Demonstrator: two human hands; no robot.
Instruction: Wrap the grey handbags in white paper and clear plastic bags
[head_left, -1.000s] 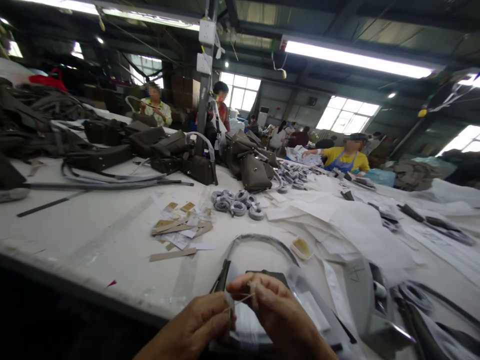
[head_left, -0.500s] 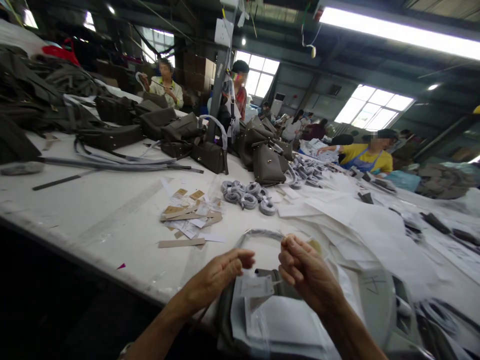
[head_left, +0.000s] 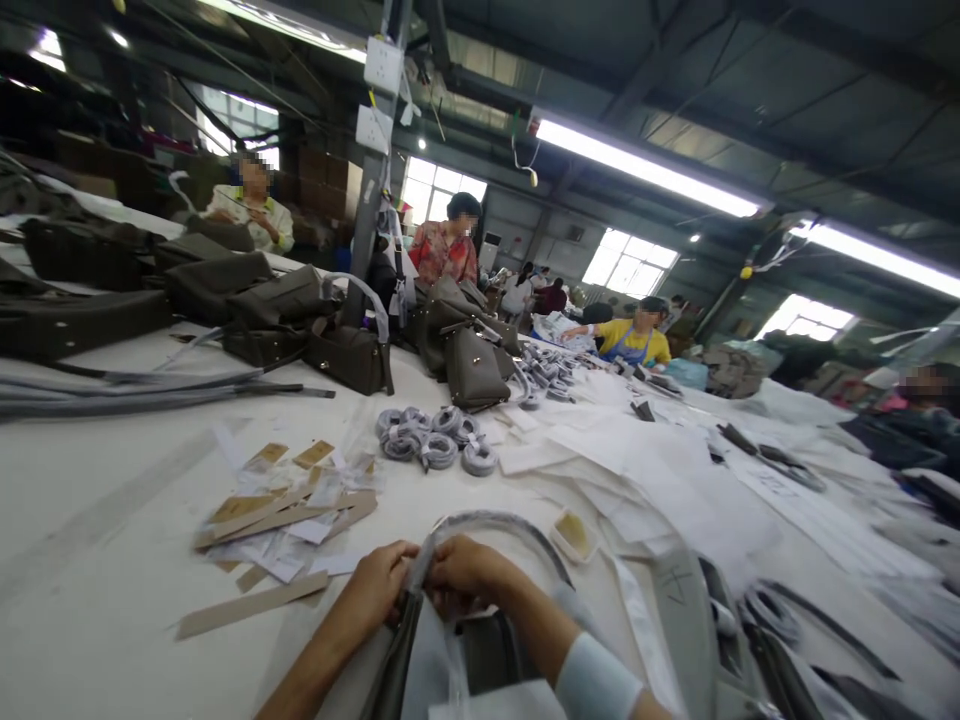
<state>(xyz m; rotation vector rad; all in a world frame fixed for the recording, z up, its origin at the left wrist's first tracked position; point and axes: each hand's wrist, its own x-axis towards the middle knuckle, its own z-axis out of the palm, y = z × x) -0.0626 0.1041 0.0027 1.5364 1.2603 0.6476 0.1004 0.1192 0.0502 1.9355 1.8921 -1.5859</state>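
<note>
One handle [head_left: 501,520] in greyish wrapping stands as an arch over a dark bag [head_left: 487,650], which lies at the near middle of the table [head_left: 112,520]. The left hand [head_left: 375,590] and the right hand [head_left: 469,575] are both at the left end of this handle, their fingers bent and narrow. The fingertips are partly hidden, so one cannot tell what exactly they pinch. It seems that the step in hand is some adjustment where the handle meets the bag; such a move probably calls for one steady hand and one fine-working hand. Around, to the left, lies a heap of paper strips [head_left: 285,515]; farther, grey coils [head_left: 439,452]; to the right, a small dish [head_left: 574,535] with yellowish content.

Compared with half a second ago, the hands were apart, the right one raised; now they are together at the handle. The view has also turned.
</note>
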